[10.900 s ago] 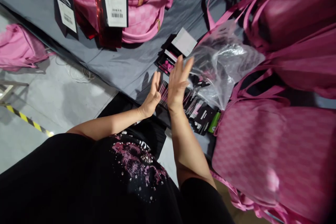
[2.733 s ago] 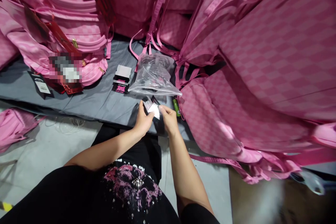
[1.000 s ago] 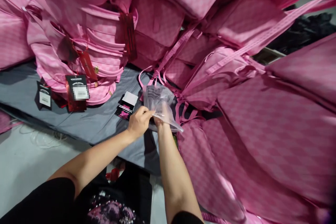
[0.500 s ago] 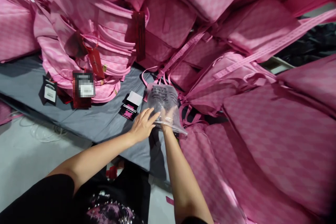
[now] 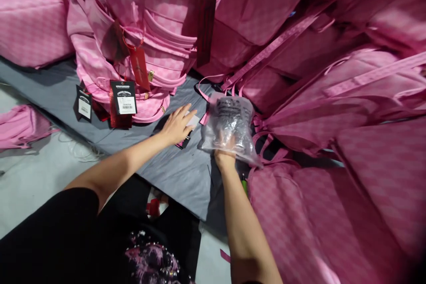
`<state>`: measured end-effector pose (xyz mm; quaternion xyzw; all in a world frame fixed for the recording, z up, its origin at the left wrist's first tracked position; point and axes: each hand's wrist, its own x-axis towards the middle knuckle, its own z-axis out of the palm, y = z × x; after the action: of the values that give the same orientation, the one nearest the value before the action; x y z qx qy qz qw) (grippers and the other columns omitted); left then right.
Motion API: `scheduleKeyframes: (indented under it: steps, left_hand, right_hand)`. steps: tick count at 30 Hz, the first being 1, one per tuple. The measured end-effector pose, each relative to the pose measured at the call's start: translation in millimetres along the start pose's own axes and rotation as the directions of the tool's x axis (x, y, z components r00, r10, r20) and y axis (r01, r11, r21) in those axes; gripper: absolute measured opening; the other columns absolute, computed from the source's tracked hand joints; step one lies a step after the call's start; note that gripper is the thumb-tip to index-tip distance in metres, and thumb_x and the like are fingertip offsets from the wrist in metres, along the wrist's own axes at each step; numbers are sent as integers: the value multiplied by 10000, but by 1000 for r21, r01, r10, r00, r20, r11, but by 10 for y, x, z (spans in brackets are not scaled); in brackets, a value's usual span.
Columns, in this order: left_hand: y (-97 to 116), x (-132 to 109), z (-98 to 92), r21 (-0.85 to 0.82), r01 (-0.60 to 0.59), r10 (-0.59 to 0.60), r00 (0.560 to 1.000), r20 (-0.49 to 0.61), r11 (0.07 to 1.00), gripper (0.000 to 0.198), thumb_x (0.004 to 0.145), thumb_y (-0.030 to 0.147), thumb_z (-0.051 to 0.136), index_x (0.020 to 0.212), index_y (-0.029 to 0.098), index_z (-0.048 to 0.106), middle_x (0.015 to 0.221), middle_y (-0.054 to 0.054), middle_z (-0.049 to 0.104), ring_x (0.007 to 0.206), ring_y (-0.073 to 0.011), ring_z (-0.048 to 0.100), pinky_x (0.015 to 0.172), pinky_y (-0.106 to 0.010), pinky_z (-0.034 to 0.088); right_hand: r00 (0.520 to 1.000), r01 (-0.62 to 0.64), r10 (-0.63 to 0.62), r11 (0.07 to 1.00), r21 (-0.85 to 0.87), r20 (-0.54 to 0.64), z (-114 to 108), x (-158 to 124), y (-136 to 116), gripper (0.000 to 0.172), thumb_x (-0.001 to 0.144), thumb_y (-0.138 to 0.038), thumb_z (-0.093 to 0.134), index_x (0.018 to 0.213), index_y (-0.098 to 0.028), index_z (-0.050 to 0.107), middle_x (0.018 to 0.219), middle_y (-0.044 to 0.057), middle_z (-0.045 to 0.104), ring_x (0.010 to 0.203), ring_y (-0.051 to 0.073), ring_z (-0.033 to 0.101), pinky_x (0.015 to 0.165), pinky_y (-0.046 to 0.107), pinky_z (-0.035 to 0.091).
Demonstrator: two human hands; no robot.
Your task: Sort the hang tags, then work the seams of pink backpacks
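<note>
My left hand (image 5: 179, 125) lies palm down over a small black and pink card (image 5: 183, 143) and a white card (image 5: 193, 121) on the grey cloth, its fingers stretched out. They cover most of both cards. My right hand (image 5: 226, 147) is inside the mouth of a frosted clear plastic bag (image 5: 241, 120) with dark print on it. Through the plastic its fingers show only dimly, so their grip is unclear. Pink straps (image 5: 203, 91) emerge behind the bag's far end.
A stack of pink backpacks (image 5: 156, 57) with black tags (image 5: 123, 100) and a red tag (image 5: 140, 67) stands at the left. More pink checkered bags (image 5: 299, 213) crowd the right and back. Grey cloth (image 5: 173, 177) covers the table, whose near edge runs diagonally. A pink bag (image 5: 23, 126) lies lower left.
My left hand has left the plastic bag's edge and moved left onto the cards. My right hand stays inside the bag. The whole view has shifted, so things sit further right.
</note>
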<state>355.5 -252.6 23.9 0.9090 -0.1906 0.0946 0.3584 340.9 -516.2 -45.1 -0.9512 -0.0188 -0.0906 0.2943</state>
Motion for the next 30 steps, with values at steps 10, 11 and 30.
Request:
scheduleKeyframes:
  steps: [10,11,30]
  left_hand:
    - [-269,739,32,146,65,-116,922,370,987,501,954,474,531,1318,150,651,1342,-162,637,1288,-329,555,1142,-462,375]
    - [-277,740,26,151,65,-119,916,383,986,500,955,489,522,1291,150,669,1317,-161,647,1260,-329,572,1126,-456,385]
    - [-277,643,-126,124,89,-141,843,519,988,638,985,578,344,1518,242,446,1508,-114,494,1415,-310,443,1198,-432,323]
  right_hand:
    - [989,36,-49,995,-95,-139,-10,-1338,-727,402,1002,-356,401,1297,-199,626,1175,178,663,1117,300,589,998,512,485]
    - [990,110,-118,988,-113,-74,52,-1377,-884,374,1005,-349,422,1282,-226,642,1163,166,673,1079,294,597,965,498,491]
    - [886,455,-435,744,-490,163,233,-159,-1223,394,969,-192,466,1339,-149,594,1361,168,628,1165,311,535,1007,489,382]
